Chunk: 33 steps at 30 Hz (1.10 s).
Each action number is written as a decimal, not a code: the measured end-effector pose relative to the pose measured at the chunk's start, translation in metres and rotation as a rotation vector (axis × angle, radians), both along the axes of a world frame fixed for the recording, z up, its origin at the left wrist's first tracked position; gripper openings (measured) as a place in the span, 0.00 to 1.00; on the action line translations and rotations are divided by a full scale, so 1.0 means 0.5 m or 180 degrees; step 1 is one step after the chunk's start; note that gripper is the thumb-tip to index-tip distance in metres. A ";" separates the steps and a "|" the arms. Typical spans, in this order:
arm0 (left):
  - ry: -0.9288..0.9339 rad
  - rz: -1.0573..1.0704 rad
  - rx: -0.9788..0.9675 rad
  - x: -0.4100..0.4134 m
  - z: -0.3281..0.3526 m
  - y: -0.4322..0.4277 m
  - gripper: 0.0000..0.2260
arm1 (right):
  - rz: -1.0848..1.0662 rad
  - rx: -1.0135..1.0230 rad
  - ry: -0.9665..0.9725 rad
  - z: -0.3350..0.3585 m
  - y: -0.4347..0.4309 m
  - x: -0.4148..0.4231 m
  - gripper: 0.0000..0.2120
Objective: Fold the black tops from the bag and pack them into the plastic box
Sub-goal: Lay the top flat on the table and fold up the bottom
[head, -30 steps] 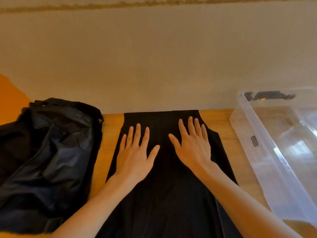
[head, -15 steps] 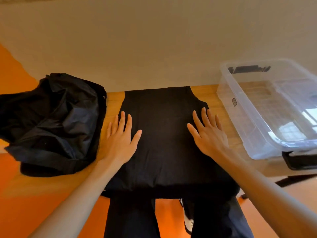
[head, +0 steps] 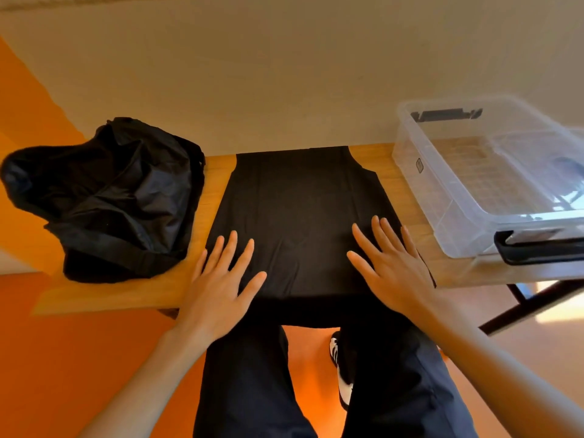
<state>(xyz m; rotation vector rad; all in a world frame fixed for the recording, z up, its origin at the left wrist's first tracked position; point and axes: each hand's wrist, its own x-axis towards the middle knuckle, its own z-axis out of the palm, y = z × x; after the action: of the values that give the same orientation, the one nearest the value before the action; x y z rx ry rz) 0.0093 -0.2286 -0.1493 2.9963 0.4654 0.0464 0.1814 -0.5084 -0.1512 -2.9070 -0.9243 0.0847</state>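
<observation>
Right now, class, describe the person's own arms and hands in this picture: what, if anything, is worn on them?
Nothing is worn on them. The left hand and right hand are bare: no gloves, rings, watch or bracelet show. The left forearm and right forearm are bare too, with no sleeve in view down to the picture's lower edge.

Centre frame, we see a black top (head: 300, 213) spread flat, hem draped over the tabletop's (head: 406, 197) near edge. A crumpled black bag (head: 110, 197) slumps at left; a clear plastic box (head: 448, 216) sits lidless at upper right.
</observation>
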 end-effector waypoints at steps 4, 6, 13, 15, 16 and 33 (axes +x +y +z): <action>-0.0187 0.0136 -0.0158 -0.072 -0.015 -0.010 0.38 | -0.0149 0.0605 0.0220 0.003 -0.067 -0.042 0.37; -0.0603 0.0192 -0.0283 -0.115 -0.017 -0.033 0.34 | -0.0130 0.0888 0.0053 0.000 -0.099 -0.071 0.33; -0.2282 0.1749 -0.1993 -0.183 -0.058 -0.091 0.18 | -0.0794 0.2449 -0.0635 -0.068 -0.160 -0.190 0.22; -0.2320 0.2237 -0.3120 -0.167 -0.074 -0.086 0.13 | -0.1466 0.2862 -0.0025 -0.082 -0.158 -0.191 0.19; -0.2211 0.2302 -0.3571 -0.157 -0.084 -0.077 0.14 | -0.1727 0.2918 0.0381 -0.083 -0.153 -0.186 0.20; -0.1990 0.2214 -0.5381 -0.142 -0.054 -0.075 0.04 | -0.1791 0.4318 0.2299 -0.043 -0.202 -0.218 0.09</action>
<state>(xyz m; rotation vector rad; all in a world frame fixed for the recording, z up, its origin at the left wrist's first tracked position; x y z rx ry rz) -0.0619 -0.2661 -0.1761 1.0217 0.8130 0.3832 0.0724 -0.6093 -0.1728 -1.5310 0.0658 0.2909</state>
